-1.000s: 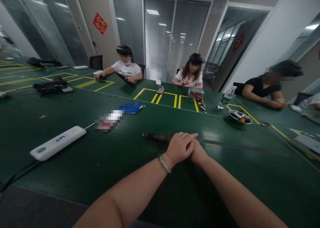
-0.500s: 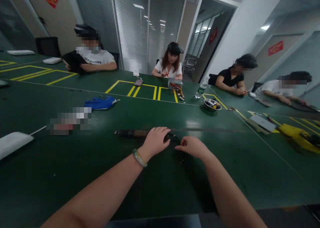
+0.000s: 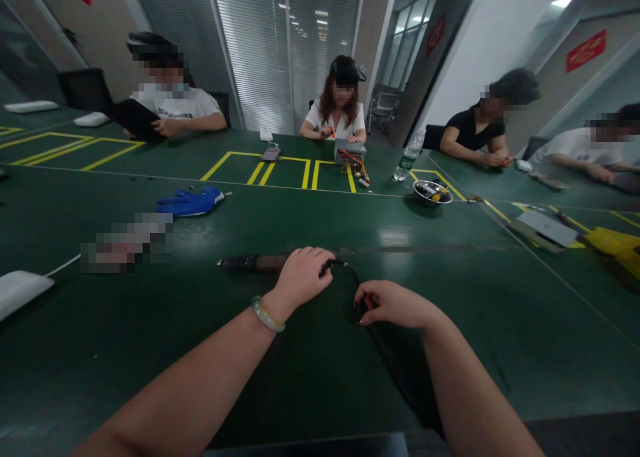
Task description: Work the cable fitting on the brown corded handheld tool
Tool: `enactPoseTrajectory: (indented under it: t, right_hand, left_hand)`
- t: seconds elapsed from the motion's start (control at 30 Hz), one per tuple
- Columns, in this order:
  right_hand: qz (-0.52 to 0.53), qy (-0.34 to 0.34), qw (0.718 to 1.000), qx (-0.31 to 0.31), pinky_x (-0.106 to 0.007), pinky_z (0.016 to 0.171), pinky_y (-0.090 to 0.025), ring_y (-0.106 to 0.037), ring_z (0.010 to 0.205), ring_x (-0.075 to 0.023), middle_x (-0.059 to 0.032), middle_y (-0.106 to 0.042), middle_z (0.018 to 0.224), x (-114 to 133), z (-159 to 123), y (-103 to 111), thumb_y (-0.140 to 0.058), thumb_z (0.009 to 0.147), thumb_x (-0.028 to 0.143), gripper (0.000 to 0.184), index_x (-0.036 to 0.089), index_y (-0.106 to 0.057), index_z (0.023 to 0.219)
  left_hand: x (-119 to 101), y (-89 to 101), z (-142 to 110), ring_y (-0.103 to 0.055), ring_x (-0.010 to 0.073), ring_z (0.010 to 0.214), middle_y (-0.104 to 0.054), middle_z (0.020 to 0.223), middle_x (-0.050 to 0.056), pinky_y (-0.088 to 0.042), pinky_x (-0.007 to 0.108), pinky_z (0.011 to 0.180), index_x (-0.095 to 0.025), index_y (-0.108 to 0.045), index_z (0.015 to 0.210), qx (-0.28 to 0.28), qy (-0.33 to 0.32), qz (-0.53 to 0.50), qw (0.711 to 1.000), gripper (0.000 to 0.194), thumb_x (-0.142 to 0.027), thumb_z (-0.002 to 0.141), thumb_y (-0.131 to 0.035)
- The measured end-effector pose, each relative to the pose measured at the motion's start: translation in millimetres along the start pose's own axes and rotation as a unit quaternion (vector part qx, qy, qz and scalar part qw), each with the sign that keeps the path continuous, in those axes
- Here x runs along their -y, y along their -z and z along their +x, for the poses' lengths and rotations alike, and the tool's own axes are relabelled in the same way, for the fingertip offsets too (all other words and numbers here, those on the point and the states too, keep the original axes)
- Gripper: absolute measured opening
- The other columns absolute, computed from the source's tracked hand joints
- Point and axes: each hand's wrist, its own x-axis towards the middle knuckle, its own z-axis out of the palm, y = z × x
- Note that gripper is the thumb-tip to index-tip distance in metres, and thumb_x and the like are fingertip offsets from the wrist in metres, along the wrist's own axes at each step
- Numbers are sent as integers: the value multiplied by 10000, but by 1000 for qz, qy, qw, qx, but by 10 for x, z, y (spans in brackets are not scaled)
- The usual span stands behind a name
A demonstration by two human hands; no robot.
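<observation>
Head cam: L hand [image 3: 303,278] on iron [image 3: 260,263], R hand [image 3: 395,305] by cord [image 3: 353,275]

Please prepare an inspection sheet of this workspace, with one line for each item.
Surface: green workbench with yellow tape markings.
Job's things: soldering iron, brown handle, end hidden under the left hand.
Clutter: blue glove, steel bowl, water bottle, blurred object.
Hands: left hand over the iron, wearing a bangle; right hand at the cord.
Cables: black cord between both hands; white cord to white power strip.
Surroundings: four seated people; glass partitions.
</observation>
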Motion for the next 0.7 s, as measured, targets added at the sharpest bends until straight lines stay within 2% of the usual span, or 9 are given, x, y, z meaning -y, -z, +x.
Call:
enactPoseTrajectory:
  t: [0.13, 0.27, 0.37, 0.47, 0.57, 0.63, 0.7]
  right_hand:
    - [-6, 57, 998, -31, -237, 673, -406, -539, 811, -140, 2, -572, 948, 66, 47, -56, -826, 681, 383, 349, 228, -681, 957]
    - [11, 73, 994, -81, -233, 680, -420, -547, 798, -133, -4, -583, 957, 141, 63, -115, -754, 759, 351, 217, 215, -677, 910]
    - [48, 50, 991, -114, -238, 682, -430, -576, 777, -134, -5, -627, 915, 154, 126, -161, -672, 831, 331, 136, 199, -670, 864]
    - [144, 11, 984, -104, -247, 695, -456, -622, 777, -143, -9, -686, 869, 101, 230, -211, -589, 889, 312, 159, 191, -652, 971]
    - [222, -38, 966, -125, -226, 619, -452, -631, 701, -134, -18, -715, 827, 12, 318, -263, -597, 877, 287, 205, 173, -586, 1046]
    - [213, -68, 959, -174, -214, 570, -426, -614, 639, -124, -8, -715, 778, -26, 349, -291, -615, 869, 316, 186, 180, -576, 991]
    - [157, -92, 955, -234, -215, 564, -410, -607, 615, -121, 8, -703, 733, -26, 365, -313, -618, 870, 352, 161, 194, -600, 897]
  left_hand:
    - [13, 2, 12, -586, 228, 1006, -666, 1087, 35, -437, 393, 887, -242, -624, 1091, 5, -4, 0, 1000, 235, -243, 870, -547]
    - [18, 10, 16, -593, 225, 999, -673, 1076, 25, -443, 389, 877, -253, -627, 1081, 10, -8, -1, 1000, 215, -269, 877, -561]
    - [20, 14, 14, -597, 223, 997, -672, 1070, 26, -448, 384, 869, -254, -631, 1061, 10, -9, -1, 1000, 196, -283, 876, -573]
    - [23, 17, 10, -596, 219, 997, -668, 1064, 20, -445, 384, 873, -254, -637, 1025, 12, -17, 2, 1000, 163, -275, 876, -576]
    - [28, 18, 7, -594, 218, 981, -667, 1050, 14, -443, 384, 863, -256, -640, 1003, 17, -25, 5, 1000, 142, -257, 876, -576]
    - [31, 18, 7, -594, 216, 972, -666, 1050, 13, -443, 383, 857, -260, -643, 1007, 19, -29, 5, 999, 148, -249, 875, -577]
    - [34, 18, 6, -593, 213, 974, -665, 1054, 11, -442, 381, 859, -263, -645, 1014, 18, -30, 4, 999, 155, -245, 876, -576]
